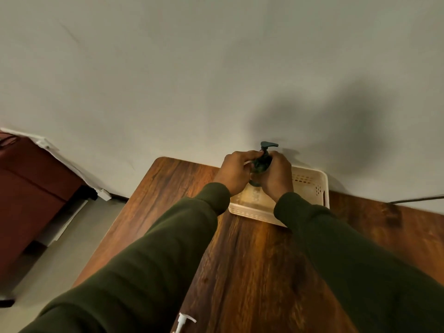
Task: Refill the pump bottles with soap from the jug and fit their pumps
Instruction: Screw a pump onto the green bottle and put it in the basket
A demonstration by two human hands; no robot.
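Bottle: a dark pump bottle is held upright between both hands, above the far left part of the basket, close to the wall; mostly hidden by fingers.
Pump: a dark pump sticks up out of the grip, its spout pointing right.
Left hand: the left hand wraps the bottle from the left, fingers curled around its upper part near the collar.
Right hand: the right hand wraps it from the right, fingers curled round the body.
Basket: a cream perforated basket sits on the table against the wall, under the hands.
Table: wooden table.
White pump: a white pump lies at the near table edge, well apart from the hands.
Sleeves: dark green.
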